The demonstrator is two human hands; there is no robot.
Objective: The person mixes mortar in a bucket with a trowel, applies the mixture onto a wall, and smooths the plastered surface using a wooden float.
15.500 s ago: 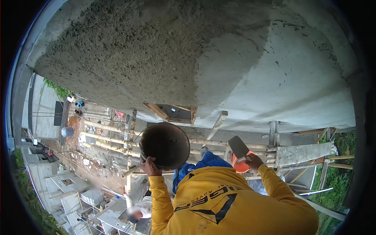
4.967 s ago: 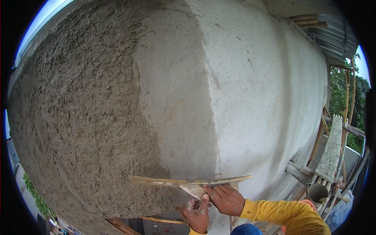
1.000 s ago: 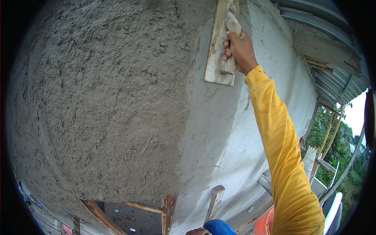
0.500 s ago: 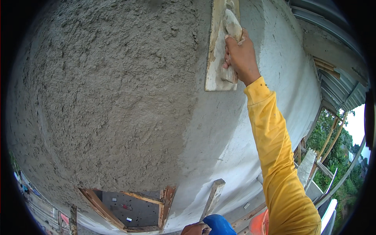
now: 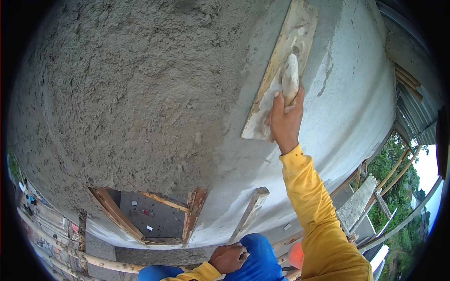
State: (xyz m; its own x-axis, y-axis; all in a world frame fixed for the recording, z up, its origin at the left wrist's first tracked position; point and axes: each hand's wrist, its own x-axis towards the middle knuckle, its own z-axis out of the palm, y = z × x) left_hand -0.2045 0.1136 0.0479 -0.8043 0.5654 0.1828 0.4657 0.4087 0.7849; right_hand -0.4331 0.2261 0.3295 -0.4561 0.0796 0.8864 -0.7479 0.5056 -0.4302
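Against wall, mortar-smeared wooden float (image 5: 276,79).

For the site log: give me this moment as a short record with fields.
Right hand: right hand grips the handle of a wooden float pressed flat on the wall
Left hand: left hand rests on a blue-clad knee, holding nothing
Wall: rough plaster on the left, smoothed plaster on the right
Below: wood-framed opening
Sleeves: yellow
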